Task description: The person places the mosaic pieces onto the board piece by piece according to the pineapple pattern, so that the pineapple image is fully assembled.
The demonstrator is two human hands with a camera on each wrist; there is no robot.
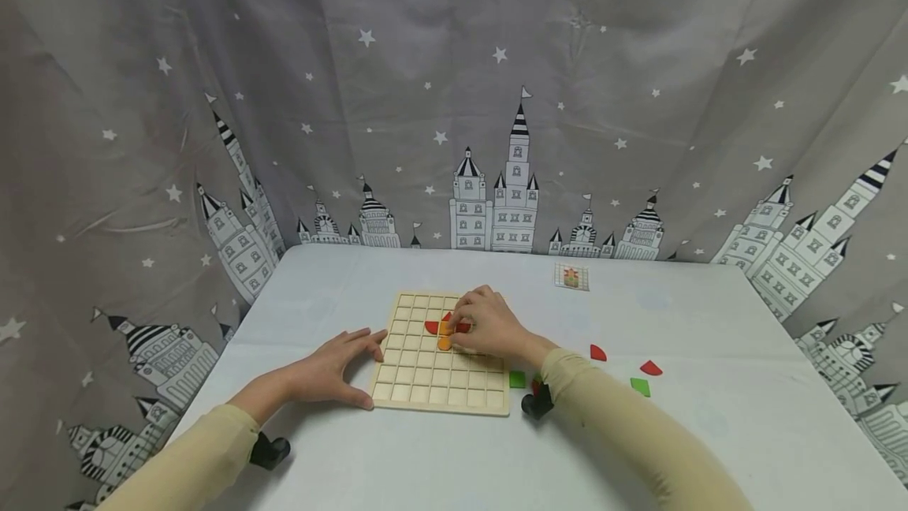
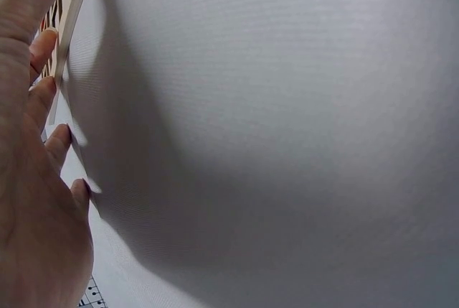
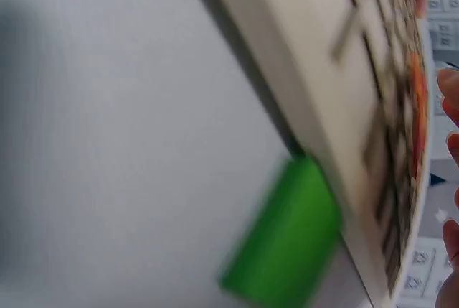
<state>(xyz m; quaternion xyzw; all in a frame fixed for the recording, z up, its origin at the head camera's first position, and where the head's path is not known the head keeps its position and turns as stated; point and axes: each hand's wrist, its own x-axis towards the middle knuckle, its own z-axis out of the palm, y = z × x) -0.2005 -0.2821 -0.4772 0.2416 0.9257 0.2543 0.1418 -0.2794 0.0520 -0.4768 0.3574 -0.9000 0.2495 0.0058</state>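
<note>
- Gridded board [image 1: 440, 409] is laid on the worktop [image 1: 340, 464]; red pieces [image 1: 431, 327] and orange pieces [image 1: 444, 344] are seen at its cells.
- Right hand [image 1: 489, 324] is bent over them; whether one is pinched cannot be told.
- Left hand [image 1: 333, 367] is spread at the left edge.
- Green pieces [image 1: 640, 386] are scattered rightward.

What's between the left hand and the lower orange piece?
In the head view, just a bare stretch of the board lies between the left hand and lower orange piece.
</note>
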